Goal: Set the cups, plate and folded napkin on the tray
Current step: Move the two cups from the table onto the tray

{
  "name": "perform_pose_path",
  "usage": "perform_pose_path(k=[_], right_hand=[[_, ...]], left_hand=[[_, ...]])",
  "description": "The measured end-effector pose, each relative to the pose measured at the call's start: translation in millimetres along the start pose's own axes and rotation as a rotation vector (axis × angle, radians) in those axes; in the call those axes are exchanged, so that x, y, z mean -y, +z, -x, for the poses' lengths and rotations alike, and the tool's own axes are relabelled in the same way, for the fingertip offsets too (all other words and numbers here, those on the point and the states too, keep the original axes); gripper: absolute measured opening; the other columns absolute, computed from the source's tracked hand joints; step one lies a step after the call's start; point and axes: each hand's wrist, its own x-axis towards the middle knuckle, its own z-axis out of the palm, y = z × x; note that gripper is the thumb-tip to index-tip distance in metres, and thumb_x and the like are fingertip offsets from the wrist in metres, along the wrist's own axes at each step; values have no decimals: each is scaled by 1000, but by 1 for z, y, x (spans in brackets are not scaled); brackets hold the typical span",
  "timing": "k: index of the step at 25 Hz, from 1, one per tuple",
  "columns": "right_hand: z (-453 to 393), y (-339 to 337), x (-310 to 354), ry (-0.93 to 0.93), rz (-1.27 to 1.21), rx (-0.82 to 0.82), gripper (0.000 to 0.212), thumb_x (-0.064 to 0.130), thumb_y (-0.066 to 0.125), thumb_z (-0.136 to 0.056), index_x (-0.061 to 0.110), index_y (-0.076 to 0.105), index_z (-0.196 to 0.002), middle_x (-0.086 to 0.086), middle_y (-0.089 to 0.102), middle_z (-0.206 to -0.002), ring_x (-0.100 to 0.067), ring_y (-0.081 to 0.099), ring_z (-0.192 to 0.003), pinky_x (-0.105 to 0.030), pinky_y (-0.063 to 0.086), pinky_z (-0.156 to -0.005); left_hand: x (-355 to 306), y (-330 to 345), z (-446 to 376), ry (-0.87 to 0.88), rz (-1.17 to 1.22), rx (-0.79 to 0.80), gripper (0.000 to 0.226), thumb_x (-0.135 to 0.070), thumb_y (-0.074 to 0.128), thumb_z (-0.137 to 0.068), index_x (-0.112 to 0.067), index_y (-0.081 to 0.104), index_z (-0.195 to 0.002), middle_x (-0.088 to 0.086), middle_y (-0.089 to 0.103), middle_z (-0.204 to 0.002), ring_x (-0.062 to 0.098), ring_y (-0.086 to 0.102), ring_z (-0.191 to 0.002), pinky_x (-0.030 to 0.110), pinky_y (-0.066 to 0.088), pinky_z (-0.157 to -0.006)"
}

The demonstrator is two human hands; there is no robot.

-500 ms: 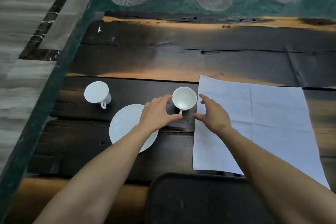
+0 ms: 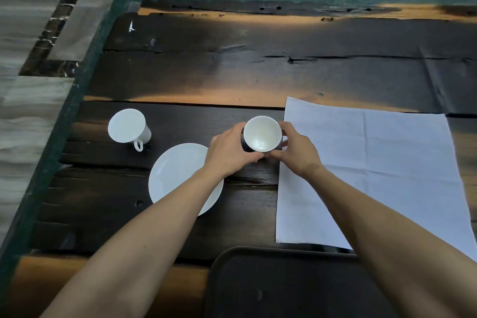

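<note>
Closing both hands: half a second back we flanked upright white ceramic cup (image 2: 262,133); now left hand (image 2: 229,151) and right hand (image 2: 296,151) fingers wrap it, surface centre. Dark tray (image 2: 284,289) at 6 o'clock, bare; lift next.

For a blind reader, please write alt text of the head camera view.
Both hands, left and right, grip an upright white ceramic cup on a dark wooden table; nearby lie a white round plate, another white cup, an unfolded white napkin and a black tray.
</note>
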Motion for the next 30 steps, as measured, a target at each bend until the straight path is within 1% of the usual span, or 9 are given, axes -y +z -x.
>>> perform_pose_path(k=[2, 6, 10, 13, 17, 20, 24, 27, 30], right_hand=[[3, 1, 0, 4, -17, -23, 76, 45, 82, -69, 34, 40, -131, 6, 63, -125, -22, 64, -103, -35, 50, -77], [9, -2, 4, 17, -14, -53, 75, 45, 82, -68, 33, 41, -129, 5, 65, -121, -22, 64, -99, -37, 51, -75], [24, -10, 13, 16, -8, -73, 75, 47, 82, -67, 33, 42, -129, 7, 65, -117, -20, 64, -98, -36, 51, -73], [44, -15, 20, 5, -9, -79, 75, 46, 82, -66, 35, 42, -129, 8, 65, -118, -18, 64, -100, -34, 50, -72], [87, -17, 29, 5, 23, -82, 77, 50, 82, -66, 33, 42, -130, 7, 64, -122, -19, 63, -105, -35, 51, -75], [128, -14, 31, 15, 16, -79, 77, 53, 81, -65, 32, 42, -129, 7, 64, -123, -17, 62, -105, -33, 50, -73], [181, -12, 32, 47, -14, -50, 77, 55, 80, -62, 33, 43, -126, 9, 65, -118, -14, 62, -102, -30, 44, -68], [220, -8, 30, 80, -46, -16, 77, 58, 78, -58, 36, 41, -122, 11, 63, -111, -11, 60, -98, -31, 45, -69], [255, -3, 27, 109, -90, 17, 73, 63, 77, -51, 43, 39, -111, 18, 60, -99, -7, 62, -92, -30, 48, -69]], left_hand=[[-4, 0, 1, 14, 5, -17, 75, -58, 74, -61, -35, 48, -128, -13, 65, -121, 15, 55, -112, 29, 34, -84], [-10, -4, 3, 35, 11, -21, 74, -53, 77, -62, -32, 50, -127, -11, 65, -121, 17, 56, -113, 31, 35, -87], [-19, -14, 16, 38, -1, -21, 74, -52, 77, -62, -33, 49, -127, -12, 64, -122, 17, 55, -113, 29, 32, -86], [-27, -23, 36, 16, 25, -2, 75, -53, 76, -59, -34, 49, -127, -13, 63, -122, 16, 55, -113, 30, 34, -85], [-37, -30, 81, -8, 74, 22, 77, -60, 71, -55, -39, 48, -124, -15, 63, -121, 14, 55, -112, 33, 41, -88], [-40, -31, 120, -10, 97, 40, 74, -61, 74, -56, -41, 48, -123, -18, 64, -119, 10, 58, -109, 37, 48, -93], [-43, -24, 168, -9, 99, 65, 72, -58, 77, -59, -41, 49, -123, -18, 63, -120, 9, 58, -110, 39, 48, -95], [-43, -18, 203, -18, 123, 81, 73, -57, 76, -54, -45, 49, -121, -21, 62, -119, 6, 57, -112, 35, 47, -94], [-38, -10, 235, -7, 118, 115, 73, -53, 75, -55, -47, 47, -122, -21, 63, -119, 5, 55, -115, 33, 44, -98]])
